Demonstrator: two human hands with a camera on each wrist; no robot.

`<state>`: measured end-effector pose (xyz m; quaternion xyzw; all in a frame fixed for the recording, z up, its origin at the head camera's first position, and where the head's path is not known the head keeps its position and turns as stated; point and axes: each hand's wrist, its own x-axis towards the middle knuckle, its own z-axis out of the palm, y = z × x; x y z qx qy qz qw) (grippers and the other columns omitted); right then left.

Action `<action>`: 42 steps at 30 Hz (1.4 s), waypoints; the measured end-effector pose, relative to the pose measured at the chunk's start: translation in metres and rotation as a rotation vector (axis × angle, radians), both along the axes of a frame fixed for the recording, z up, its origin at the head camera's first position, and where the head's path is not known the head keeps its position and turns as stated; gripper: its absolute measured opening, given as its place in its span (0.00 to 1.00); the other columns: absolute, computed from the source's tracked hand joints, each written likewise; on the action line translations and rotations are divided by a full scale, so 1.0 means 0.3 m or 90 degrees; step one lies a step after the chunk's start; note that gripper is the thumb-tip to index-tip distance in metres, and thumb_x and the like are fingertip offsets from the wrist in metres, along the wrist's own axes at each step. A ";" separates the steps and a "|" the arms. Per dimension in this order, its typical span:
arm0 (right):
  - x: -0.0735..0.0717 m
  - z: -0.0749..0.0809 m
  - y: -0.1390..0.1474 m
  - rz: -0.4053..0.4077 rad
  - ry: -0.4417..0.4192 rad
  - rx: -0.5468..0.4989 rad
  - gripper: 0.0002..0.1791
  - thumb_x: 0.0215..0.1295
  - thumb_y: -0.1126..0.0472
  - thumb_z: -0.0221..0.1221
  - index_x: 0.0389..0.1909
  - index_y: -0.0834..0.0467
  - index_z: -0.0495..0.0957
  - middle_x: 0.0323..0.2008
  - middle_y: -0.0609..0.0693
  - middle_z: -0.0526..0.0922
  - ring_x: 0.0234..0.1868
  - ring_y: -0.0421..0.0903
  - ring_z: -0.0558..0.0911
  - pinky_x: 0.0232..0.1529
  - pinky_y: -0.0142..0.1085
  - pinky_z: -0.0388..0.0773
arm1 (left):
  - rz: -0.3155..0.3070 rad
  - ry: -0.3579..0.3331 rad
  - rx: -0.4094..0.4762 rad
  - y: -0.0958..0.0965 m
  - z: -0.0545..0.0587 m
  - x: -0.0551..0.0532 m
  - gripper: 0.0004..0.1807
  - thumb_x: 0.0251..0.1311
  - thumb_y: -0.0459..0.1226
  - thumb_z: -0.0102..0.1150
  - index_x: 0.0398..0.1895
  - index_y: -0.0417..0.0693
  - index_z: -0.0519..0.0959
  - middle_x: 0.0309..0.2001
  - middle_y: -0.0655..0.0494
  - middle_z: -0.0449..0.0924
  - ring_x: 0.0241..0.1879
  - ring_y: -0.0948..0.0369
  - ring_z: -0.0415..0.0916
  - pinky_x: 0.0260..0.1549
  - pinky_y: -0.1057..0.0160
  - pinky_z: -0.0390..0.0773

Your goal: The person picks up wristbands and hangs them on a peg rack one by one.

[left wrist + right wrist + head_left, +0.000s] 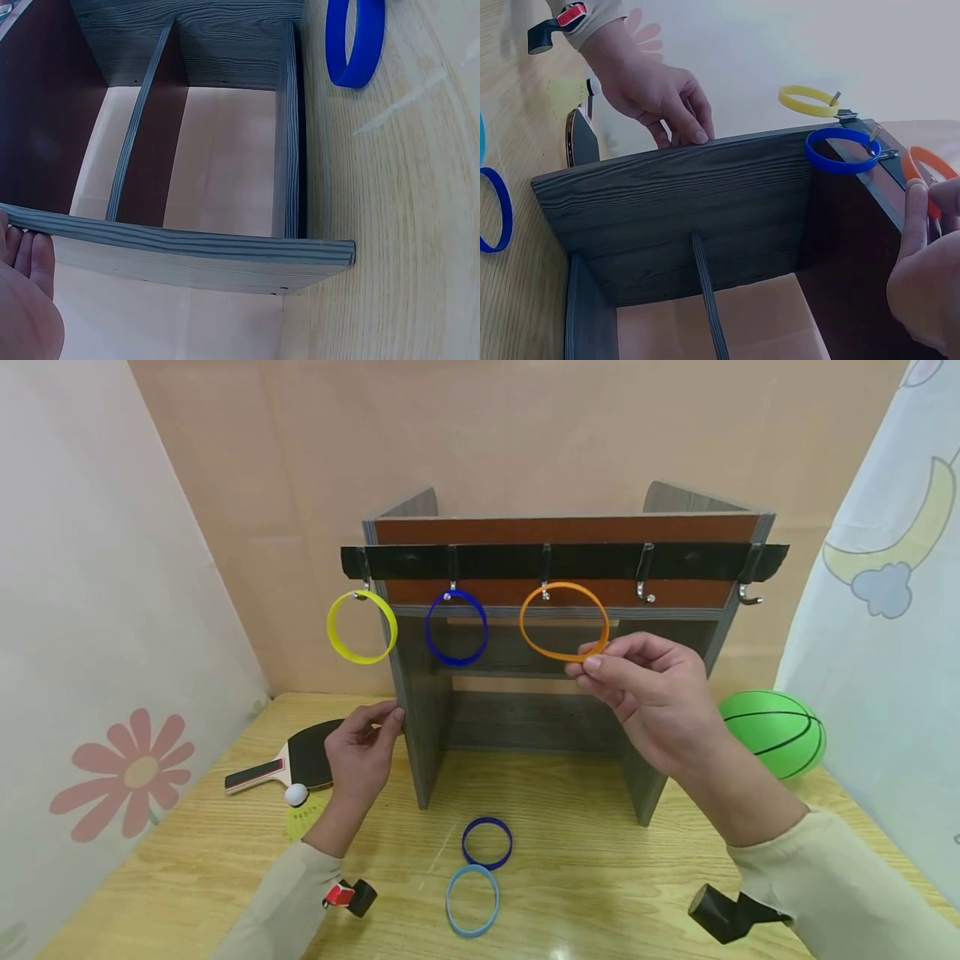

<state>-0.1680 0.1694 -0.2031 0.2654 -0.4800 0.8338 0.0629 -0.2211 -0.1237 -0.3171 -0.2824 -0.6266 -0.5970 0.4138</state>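
My right hand point(652, 693) pinches an orange silicone wristband point(564, 657) by its lower right edge. The band's top overlaps the middle hook point(546, 593) of a black strip point(495, 562) in the head view. A yellow wristband point(334, 639) hangs on the leftmost hook and a blue wristband point(457, 662) on the one beside it. My left hand point(365, 752) grips the front edge of the grey wooden shelf's point(416, 718) left side panel, fingers against its outer face. In the left wrist view, only part of that left hand point(26, 300) shows.
Two hooks to the right, one of them a silver hook point(643, 593), hold nothing. On the table lie a dark blue wristband point(487, 866) and a light blue one point(472, 933). A table tennis paddle point(309, 756), white ball point(296, 794) and yellow shuttlecock point(302, 817) lie left, a green ball point(776, 735) right.
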 end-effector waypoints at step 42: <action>-0.040 -0.081 -0.031 -0.075 -0.082 0.129 0.06 0.59 0.76 0.60 0.28 0.63 0.81 0.30 0.56 0.84 0.35 0.48 0.85 0.43 0.39 0.80 | 0.022 -0.016 -0.012 -0.002 0.000 0.006 0.06 0.53 0.16 0.57 0.34 0.23 0.79 0.30 0.34 0.79 0.26 0.56 0.78 0.29 0.71 0.80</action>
